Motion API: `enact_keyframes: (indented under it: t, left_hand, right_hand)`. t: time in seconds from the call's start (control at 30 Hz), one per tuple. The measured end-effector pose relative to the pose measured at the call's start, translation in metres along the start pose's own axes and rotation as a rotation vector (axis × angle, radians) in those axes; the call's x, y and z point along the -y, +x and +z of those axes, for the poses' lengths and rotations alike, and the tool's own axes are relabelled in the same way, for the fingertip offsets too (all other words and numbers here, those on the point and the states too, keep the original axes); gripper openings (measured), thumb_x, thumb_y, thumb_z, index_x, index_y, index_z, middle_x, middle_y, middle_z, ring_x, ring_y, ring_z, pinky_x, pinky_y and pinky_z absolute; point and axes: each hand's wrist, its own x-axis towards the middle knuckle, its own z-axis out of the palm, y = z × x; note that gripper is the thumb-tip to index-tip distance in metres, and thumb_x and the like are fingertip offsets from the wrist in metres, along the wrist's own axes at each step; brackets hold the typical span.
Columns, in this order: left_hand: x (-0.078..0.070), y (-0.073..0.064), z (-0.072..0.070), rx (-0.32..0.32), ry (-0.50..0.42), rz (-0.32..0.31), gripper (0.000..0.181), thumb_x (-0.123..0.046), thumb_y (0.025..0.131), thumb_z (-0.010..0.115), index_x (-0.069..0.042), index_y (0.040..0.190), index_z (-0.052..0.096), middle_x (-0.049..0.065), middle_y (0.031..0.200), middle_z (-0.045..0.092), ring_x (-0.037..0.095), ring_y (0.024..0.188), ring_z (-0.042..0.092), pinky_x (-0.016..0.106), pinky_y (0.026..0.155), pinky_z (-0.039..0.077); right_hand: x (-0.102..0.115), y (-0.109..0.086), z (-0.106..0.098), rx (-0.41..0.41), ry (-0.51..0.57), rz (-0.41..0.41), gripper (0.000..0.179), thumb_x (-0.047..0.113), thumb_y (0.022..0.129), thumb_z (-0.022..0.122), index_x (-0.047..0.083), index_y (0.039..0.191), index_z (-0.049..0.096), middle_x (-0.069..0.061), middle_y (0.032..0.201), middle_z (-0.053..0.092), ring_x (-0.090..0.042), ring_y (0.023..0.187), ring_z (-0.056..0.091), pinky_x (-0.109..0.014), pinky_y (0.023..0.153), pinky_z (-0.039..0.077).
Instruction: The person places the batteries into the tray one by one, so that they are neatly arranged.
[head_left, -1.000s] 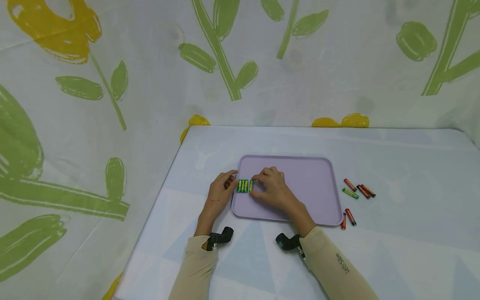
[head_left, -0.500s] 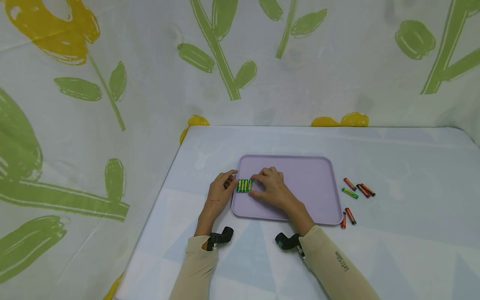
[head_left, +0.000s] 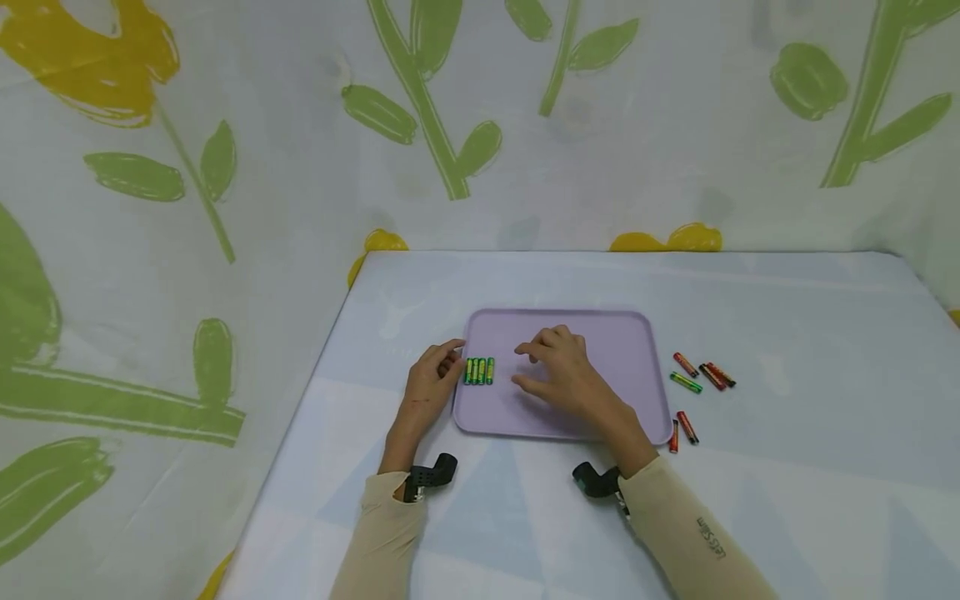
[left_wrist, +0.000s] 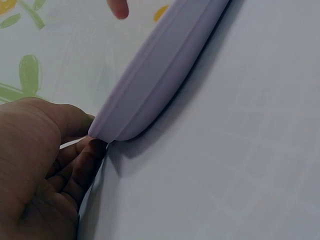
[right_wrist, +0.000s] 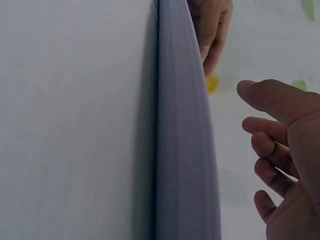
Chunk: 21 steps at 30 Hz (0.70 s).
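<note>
On the left part of the lilac tray (head_left: 570, 423) several green batteries (head_left: 479, 371) stand in a short row, side by side. My left hand (head_left: 430, 385) is at the tray's left edge, next to the row; in the left wrist view its thumb (left_wrist: 75, 120) lies at the rim with the fingers below, pinching the tray edge. Over the middle of the tray hovers my right hand (head_left: 564, 372), thumb and fingers spread apart and holding nothing. In the right wrist view that right hand (right_wrist: 290, 145) has loosely bent fingers, apart from the tray wall.
Right of the tray, on the pale tablecloth (head_left: 795, 467), lie several red batteries (head_left: 685, 364) and one green battery (head_left: 686, 382). Two of the red ones are close to the tray's lower right corner. A patterned curtain (head_left: 570, 167) hangs behind the table.
The rightmost green battery slid left toward the row. My right hand then let go of it and drew back to the right, its fingers spreading. My left hand stayed at the tray edge.
</note>
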Motion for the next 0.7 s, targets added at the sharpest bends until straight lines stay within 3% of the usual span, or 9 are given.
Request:
enact_keyframes:
  t: [0.27, 0.6, 0.7]
  left_hand:
    - [-0.001, -0.001, 0.000, 0.010, -0.004, -0.007, 0.035, -0.012, 0.101, 0.061, -0.010, 0.136, 0.062, 0.006, 0.108, 0.061, 0.017, 0.093, 0.057, 0.034, 0.082, 0.048]
    - [-0.003, -0.002, -0.001, 0.017, -0.009, -0.015, 0.035, -0.012, 0.102, 0.060, -0.010, 0.136, 0.061, 0.008, 0.110, 0.061, 0.019, 0.094, 0.056, 0.036, 0.084, 0.047]
    - [-0.003, -0.002, 0.000, 0.019, -0.003, -0.023, 0.035, -0.012, 0.102, 0.060, -0.010, 0.136, 0.061, 0.008, 0.109, 0.061, 0.019, 0.094, 0.056, 0.035, 0.083, 0.048]
  right_hand:
    - [-0.018, -0.022, -0.020, -0.081, -0.023, -0.049, 0.032, 0.019, 0.082, 0.084, 0.006, 0.108, 0.073, -0.005, 0.091, 0.058, -0.025, 0.099, 0.046, -0.046, 0.083, 0.031]
    - [-0.041, -0.053, -0.046, -0.093, -0.073, 0.009, 0.032, 0.018, 0.080, 0.085, 0.006, 0.107, 0.074, -0.002, 0.091, 0.057, -0.026, 0.100, 0.046, -0.047, 0.083, 0.032]
    - [-0.052, -0.063, -0.049, -0.130, -0.088, -0.026, 0.031, 0.014, 0.078, 0.086, 0.006, 0.105, 0.074, -0.002, 0.088, 0.057, -0.025, 0.096, 0.047, -0.045, 0.079, 0.033]
